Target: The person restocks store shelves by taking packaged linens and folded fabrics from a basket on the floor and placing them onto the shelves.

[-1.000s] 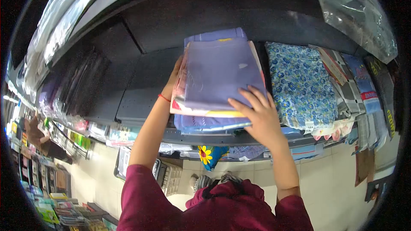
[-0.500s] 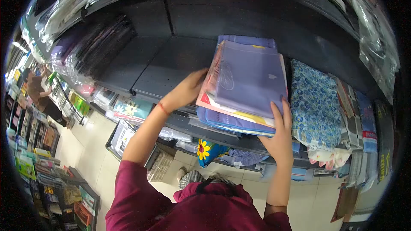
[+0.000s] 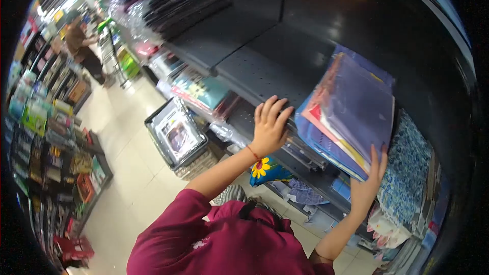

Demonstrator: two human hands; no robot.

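A stack of flat, folded purple fabric packs (image 3: 359,107) in clear wrapping, with pink, yellow and blue edges showing among them, lies on the dark shelf (image 3: 275,66). My right hand (image 3: 368,183) grips the stack's near right corner, fingers on top and the thumb by the front edge. Left of the stack, my left hand (image 3: 271,125) rests on the shelf's front edge, its fingers spread and holding nothing. Beside the stack on the right sits a blue floral fabric bundle (image 3: 406,168).
Dark wrapped packs (image 3: 188,5) are piled at the shelf's far left. A black crate (image 3: 175,132) with packs in it stands on the aisle floor. A blue piece with a yellow flower (image 3: 265,170) lies on a lower shelf. Another person (image 3: 81,46) stands farther down the aisle.
The view has turned left, so more of the aisle and crate shows. My left hand has come off the stack's left side onto the shelf edge. My right hand stays at the stack's corner.
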